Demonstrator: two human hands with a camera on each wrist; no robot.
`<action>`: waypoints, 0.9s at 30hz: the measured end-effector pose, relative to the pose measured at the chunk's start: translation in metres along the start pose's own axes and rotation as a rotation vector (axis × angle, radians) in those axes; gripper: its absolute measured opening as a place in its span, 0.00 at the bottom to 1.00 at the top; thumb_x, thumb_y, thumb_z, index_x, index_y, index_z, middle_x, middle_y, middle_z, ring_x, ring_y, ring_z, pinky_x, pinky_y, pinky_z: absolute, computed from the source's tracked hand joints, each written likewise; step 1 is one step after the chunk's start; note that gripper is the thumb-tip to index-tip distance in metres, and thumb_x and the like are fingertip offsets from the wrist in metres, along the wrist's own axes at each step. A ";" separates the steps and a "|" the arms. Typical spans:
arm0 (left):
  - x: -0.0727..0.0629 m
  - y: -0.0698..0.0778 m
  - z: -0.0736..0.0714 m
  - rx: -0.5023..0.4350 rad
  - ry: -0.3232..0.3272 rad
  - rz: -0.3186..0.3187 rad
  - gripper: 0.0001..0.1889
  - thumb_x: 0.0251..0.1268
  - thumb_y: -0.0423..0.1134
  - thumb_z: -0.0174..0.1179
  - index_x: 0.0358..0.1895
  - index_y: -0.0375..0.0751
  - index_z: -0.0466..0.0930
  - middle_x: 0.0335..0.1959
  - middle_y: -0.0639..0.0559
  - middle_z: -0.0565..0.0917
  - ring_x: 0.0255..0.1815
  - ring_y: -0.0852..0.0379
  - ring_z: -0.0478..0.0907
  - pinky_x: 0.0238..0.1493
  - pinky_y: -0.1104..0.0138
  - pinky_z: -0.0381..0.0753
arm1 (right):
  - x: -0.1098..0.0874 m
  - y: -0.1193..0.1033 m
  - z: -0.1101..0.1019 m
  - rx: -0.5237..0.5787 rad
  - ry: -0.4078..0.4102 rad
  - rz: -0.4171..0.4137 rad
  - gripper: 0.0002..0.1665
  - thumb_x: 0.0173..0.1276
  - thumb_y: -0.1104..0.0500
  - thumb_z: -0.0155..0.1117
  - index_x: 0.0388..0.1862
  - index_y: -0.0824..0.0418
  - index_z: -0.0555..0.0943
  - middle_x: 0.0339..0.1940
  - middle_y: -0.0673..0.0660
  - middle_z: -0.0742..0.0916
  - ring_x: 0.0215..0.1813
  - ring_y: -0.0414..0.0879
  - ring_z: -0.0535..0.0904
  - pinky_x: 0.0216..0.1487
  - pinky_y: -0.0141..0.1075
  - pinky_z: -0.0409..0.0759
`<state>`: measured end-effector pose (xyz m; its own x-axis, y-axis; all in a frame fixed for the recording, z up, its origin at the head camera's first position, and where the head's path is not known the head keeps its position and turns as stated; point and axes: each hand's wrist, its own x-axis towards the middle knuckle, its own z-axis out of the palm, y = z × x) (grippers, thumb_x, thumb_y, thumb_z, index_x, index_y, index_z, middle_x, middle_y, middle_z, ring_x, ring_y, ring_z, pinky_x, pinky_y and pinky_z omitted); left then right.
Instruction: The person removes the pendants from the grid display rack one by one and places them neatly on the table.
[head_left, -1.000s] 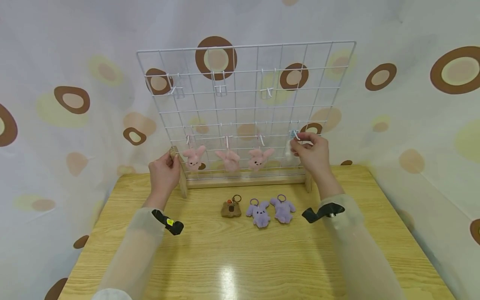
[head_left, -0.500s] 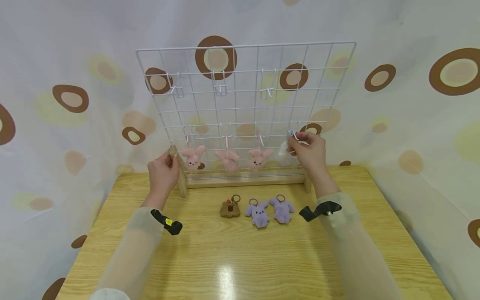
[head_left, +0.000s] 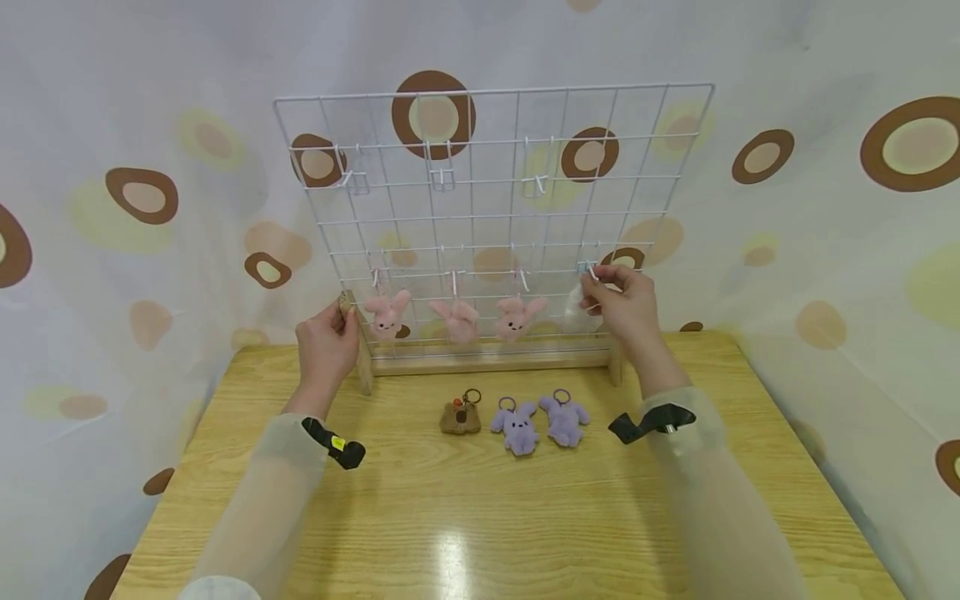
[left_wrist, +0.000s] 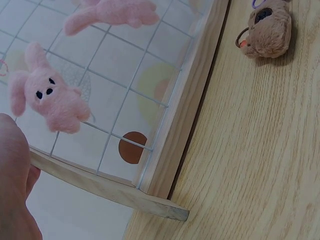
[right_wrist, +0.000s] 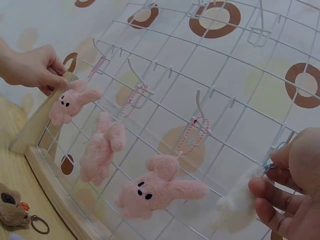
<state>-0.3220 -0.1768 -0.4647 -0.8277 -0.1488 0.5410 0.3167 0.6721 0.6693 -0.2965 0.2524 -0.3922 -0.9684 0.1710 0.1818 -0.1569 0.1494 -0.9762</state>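
Observation:
My left hand (head_left: 327, 342) grips the top of the wooden side post (head_left: 365, 362) of a white wire grid rack (head_left: 491, 220). At the lower right hook, my right hand (head_left: 628, 302) pinches the light blue ring (right_wrist: 268, 165) of a white plush keychain (right_wrist: 236, 204). The plush hangs below the fingertips, partly covered by them. To its left, three pink bunny keychains (head_left: 387, 316) hang by beaded loops from hooks in the same row; the middle one (head_left: 456, 322) faces away, the nearest (right_wrist: 151, 189) faces out.
On the wooden table (head_left: 480, 508), before the rack's base bar (head_left: 491, 364), lie a brown plush keychain (head_left: 461, 418) and two purple bunny keychains (head_left: 516, 428). Bare hooks (head_left: 442, 177) sit in the upper row. A patterned cloth (head_left: 832, 250) hangs behind the rack.
The white plush shows more, lower left of the right fingers. The right hand shifted slightly left, then back right, staying at the hook. The left hand keeps its grip on the post.

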 end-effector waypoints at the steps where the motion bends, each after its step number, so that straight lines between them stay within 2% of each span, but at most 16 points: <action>1: 0.000 0.000 0.000 0.000 0.000 -0.001 0.10 0.78 0.34 0.61 0.42 0.30 0.88 0.37 0.37 0.91 0.35 0.47 0.89 0.37 0.51 0.86 | -0.001 -0.001 -0.002 -0.007 -0.009 -0.005 0.19 0.79 0.58 0.67 0.56 0.73 0.78 0.44 0.55 0.84 0.32 0.40 0.86 0.38 0.31 0.84; 6: 0.001 0.002 0.000 -0.008 0.004 0.011 0.10 0.78 0.34 0.61 0.43 0.29 0.88 0.38 0.36 0.91 0.36 0.47 0.89 0.37 0.51 0.86 | -0.004 -0.005 -0.008 -0.028 -0.035 -0.024 0.18 0.80 0.58 0.66 0.56 0.72 0.78 0.45 0.55 0.85 0.33 0.42 0.86 0.40 0.33 0.85; 11: 0.000 0.004 -0.001 -0.002 0.008 0.017 0.10 0.77 0.34 0.61 0.41 0.29 0.87 0.36 0.37 0.91 0.33 0.47 0.88 0.36 0.52 0.85 | -0.008 -0.007 -0.012 -0.035 -0.059 -0.023 0.15 0.80 0.59 0.66 0.54 0.70 0.79 0.45 0.57 0.86 0.34 0.43 0.86 0.41 0.34 0.85; 18: 0.000 0.003 0.000 0.011 0.006 0.015 0.10 0.78 0.34 0.61 0.38 0.30 0.87 0.33 0.39 0.91 0.30 0.50 0.86 0.33 0.55 0.83 | -0.016 -0.010 -0.016 -0.046 -0.083 -0.023 0.16 0.80 0.59 0.66 0.55 0.71 0.79 0.46 0.57 0.86 0.35 0.44 0.86 0.44 0.37 0.86; 27: 0.000 0.001 0.000 0.014 -0.001 0.006 0.10 0.78 0.34 0.60 0.40 0.30 0.87 0.35 0.39 0.91 0.32 0.50 0.87 0.33 0.58 0.83 | -0.025 -0.012 -0.018 -0.017 -0.090 -0.055 0.14 0.81 0.59 0.65 0.51 0.71 0.80 0.42 0.55 0.86 0.34 0.42 0.86 0.43 0.35 0.86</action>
<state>-0.3217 -0.1758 -0.4642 -0.8261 -0.1441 0.5448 0.3152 0.6832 0.6587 -0.2668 0.2639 -0.3825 -0.9719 0.0741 0.2234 -0.2080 0.1733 -0.9627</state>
